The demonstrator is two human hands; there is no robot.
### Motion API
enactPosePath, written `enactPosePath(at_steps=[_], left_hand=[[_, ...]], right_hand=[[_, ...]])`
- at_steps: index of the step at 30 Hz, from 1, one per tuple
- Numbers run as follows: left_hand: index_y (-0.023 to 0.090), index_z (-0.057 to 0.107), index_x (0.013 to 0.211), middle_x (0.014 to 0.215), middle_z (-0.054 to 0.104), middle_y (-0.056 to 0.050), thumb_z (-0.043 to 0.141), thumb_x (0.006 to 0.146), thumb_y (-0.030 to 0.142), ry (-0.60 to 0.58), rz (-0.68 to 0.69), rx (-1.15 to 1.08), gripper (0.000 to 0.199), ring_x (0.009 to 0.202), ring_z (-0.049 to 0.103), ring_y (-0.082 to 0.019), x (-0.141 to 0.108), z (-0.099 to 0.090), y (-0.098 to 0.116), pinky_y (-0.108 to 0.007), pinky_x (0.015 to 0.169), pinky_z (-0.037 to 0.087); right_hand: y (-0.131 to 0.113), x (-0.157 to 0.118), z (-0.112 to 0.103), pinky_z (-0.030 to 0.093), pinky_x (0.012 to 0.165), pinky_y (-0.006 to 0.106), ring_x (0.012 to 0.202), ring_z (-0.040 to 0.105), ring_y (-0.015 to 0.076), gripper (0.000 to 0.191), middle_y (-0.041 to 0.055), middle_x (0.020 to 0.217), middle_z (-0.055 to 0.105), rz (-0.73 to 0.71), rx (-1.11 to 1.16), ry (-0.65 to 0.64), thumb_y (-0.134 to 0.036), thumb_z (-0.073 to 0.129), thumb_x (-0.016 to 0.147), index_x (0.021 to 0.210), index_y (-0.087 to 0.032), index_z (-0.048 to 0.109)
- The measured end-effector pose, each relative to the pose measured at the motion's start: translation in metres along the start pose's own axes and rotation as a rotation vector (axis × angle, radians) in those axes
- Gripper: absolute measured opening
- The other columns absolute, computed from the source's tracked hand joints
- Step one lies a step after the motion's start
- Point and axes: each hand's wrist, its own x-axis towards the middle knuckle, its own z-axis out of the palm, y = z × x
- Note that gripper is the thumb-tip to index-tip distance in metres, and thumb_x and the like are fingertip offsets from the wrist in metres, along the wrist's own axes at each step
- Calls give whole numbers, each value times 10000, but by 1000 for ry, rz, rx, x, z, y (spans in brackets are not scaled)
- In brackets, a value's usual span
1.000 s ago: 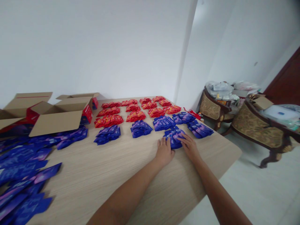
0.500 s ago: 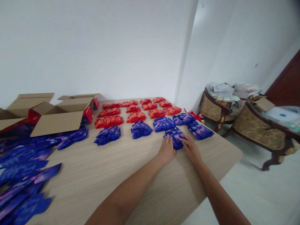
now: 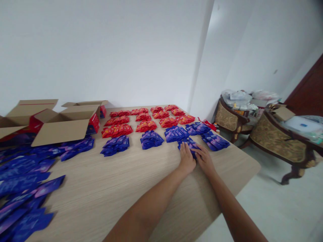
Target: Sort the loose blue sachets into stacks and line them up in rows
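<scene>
Both hands are on one small pile of blue foil packets (image 3: pixel 191 143) near the right end of the table. The fingers of my left hand (image 3: pixel 187 158) lie stretched over the pile's left part, close together, with the thumb hidden. From the right side, my right hand (image 3: pixel 204 159) reaches over the same pile, its fingers extended and slightly apart. The hands nearly touch and cover much of the pile. Just behind it lies another blue packet pile (image 3: pixel 176 133), and a further blue pile (image 3: pixel 215 140) sits to the right of my right hand.
Several red packet piles (image 3: pixel 146 126) stand in rows at the back of the wooden table (image 3: pixel 121 188). Open cardboard boxes (image 3: pixel 63 132) are at the left, with many loose blue packets (image 3: pixel 27 191) before them. Beyond the table's right edge are loaded armchairs (image 3: pixel 280 137).
My left hand has slid to the right, further over the blue packets and closer to my right hand. The right hand has hardly moved.
</scene>
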Motion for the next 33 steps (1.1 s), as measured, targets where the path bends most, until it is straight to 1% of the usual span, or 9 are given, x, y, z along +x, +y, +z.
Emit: enactPosePath(at_steps=[4,7,10,15,21,24,28,30,33], left_hand=[[13,79,1439,1539,-2,-204,468,658,70,15,-8,-106,874,1426,-42,-256,2,2,-6,-457,1169,96],[53,113,1439,1544,7,-191,517,616,73,52,-1,-212,917,1428,-21,-273,2,1,-13,-466,1165,92],[52,173,1425,1541,35,-195,545,561,58,90,19,-315,940,1426,-2,-294,1,0,-16,-448,1166,82],[100,249,1407,1541,87,-158,538,531,37,126,36,-427,925,1422,48,-301,0,1,-19,-444,1167,72],[129,279,1395,1540,102,-141,534,502,23,151,41,-464,934,1419,67,-304,-4,1,-22,-446,1163,84],[123,285,1392,1535,117,-148,521,503,19,164,31,-489,926,1417,83,-298,-6,0,-23,-434,1164,90],[120,309,1380,1521,165,-146,500,507,11,193,11,-552,900,1413,116,-283,-8,-1,-24,-412,1168,96],[120,320,1374,1511,193,-143,487,502,1,202,4,-577,896,1410,134,-275,-8,-2,-25,-406,1169,96],[108,326,1366,1494,228,-150,466,494,-10,215,3,-590,891,1401,169,-265,-7,-3,-27,-400,1170,105]], right_hand=[[-1,0,1,375,1028,491,1223,466,249,296,87,1272,552,-4,-22,-12,-244,445,874,1041,-253,690],[-2,-1,2,365,1030,504,1239,450,257,306,83,1291,539,-14,-28,-12,-211,444,862,1035,-256,692],[-3,0,1,358,1037,503,1238,452,254,316,83,1287,544,-37,-11,1,-182,434,853,1019,-247,695],[-7,3,-2,366,1041,480,1211,478,230,324,80,1269,562,-68,36,8,-177,425,860,1086,-238,649],[-11,5,-5,377,1030,456,1196,493,224,311,107,1231,588,11,22,43,-277,414,910,1158,-204,587],[-7,10,-10,391,1010,437,1204,485,229,350,133,1243,576,96,-105,81,-322,392,920,1196,-171,544],[4,30,-18,429,928,441,1102,550,276,380,205,1148,617,278,-466,-20,-284,389,898,1179,-76,537],[9,43,-20,432,900,438,1048,581,296,366,218,1077,647,298,-533,-95,-258,431,867,1136,-54,571],[11,61,-21,425,902,380,1033,602,278,342,186,1055,675,265,-572,-214,-187,491,799,1097,-84,621]])
